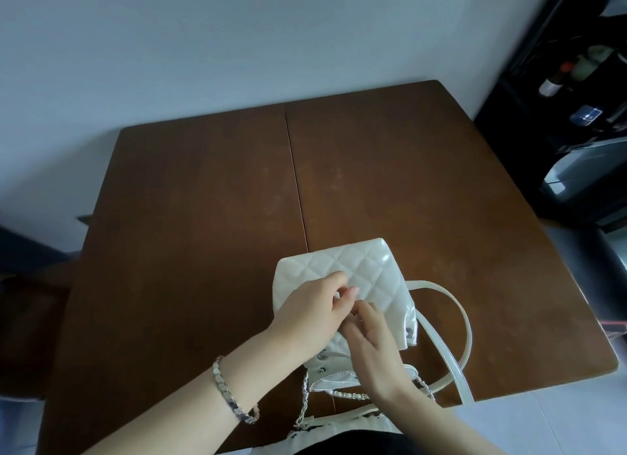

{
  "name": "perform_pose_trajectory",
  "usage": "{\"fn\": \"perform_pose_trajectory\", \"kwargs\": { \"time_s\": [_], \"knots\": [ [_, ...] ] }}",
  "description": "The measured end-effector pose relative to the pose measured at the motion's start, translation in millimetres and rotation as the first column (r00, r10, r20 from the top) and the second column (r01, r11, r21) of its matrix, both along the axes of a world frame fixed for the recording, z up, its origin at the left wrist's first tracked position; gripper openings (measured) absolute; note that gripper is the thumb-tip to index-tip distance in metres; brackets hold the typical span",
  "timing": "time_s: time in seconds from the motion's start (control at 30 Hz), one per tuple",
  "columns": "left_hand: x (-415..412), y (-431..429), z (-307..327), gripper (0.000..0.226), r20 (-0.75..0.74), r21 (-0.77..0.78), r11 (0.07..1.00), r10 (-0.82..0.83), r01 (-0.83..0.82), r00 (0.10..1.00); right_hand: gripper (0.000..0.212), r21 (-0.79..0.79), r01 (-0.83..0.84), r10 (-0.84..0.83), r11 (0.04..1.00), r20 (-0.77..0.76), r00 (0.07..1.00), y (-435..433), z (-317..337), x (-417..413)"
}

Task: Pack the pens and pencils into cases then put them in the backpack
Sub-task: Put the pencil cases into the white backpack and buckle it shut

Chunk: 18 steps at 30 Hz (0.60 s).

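Note:
A small white quilted backpack (369,268) lies on the brown wooden table (203,200) near its front edge, flap toward the far side. Its white straps (464,329) loop out to the right, and a silver chain hangs off the front edge. My left hand (312,312) rests on the flap, fingers pinched at the flap's clasp area. My right hand (376,353) meets it from the right, fingertips touching the same spot. What the fingers pinch is hidden. No pens, pencils or cases are visible.
A seam runs down the middle of the table (295,169). A dark shelf unit (576,98) with bottles and a grey box stands at the right. A dark seat (23,285) sits to the left. A silver bracelet circles my left wrist.

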<state>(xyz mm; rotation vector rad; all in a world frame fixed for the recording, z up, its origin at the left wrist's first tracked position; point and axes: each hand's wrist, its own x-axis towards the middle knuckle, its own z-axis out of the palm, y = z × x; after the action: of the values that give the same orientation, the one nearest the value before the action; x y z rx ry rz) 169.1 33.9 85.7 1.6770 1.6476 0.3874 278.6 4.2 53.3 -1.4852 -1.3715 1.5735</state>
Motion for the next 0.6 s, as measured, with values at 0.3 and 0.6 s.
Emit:
{"fn": "perform_pose_trajectory", "kwargs": {
  "time_s": [0.3, 0.6],
  "knots": [
    [12.6, -0.5, 0.8, 0.047, -0.108, 0.116, 0.989, 0.103, -0.09, 0.989, 0.016, 0.152, -0.023, 0.01, 0.988, 0.088, 0.996, -1.9, 0.4, -1.2],
    [7.1, 8.7, 3.2, 0.043, -0.198, 0.404, 0.865, -0.235, 0.298, 0.951, 0.023, -0.004, -0.09, 0.089, 0.996, 0.192, 0.977, 7.6, 10.4, 15.4]
  ]
}}
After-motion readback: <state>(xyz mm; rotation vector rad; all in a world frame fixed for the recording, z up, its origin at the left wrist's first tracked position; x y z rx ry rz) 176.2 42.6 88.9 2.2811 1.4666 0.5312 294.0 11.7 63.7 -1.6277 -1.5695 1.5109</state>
